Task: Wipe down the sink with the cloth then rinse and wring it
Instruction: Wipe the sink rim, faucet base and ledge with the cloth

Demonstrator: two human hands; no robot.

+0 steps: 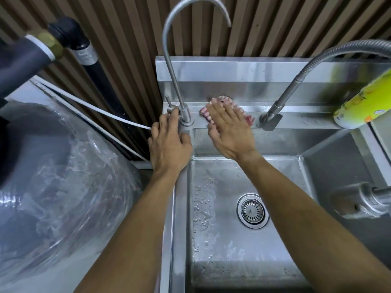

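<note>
Both forearms reach in over the sink, basin wet with droplets near the drain. Right hand lies flat, fingers straight and together, pressing the pink cloth onto the back ledge between the two taps. Left hand rests at the back-left corner, fingers loosely against the gooseneck faucet base, not clearly gripping.

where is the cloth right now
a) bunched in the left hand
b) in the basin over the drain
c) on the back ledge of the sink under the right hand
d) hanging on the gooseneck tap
c: the right hand lies flat on the pink cloth, pressing it onto the back ledge between the two taps, while the left hand rests at the base of the gooseneck tap.
</note>
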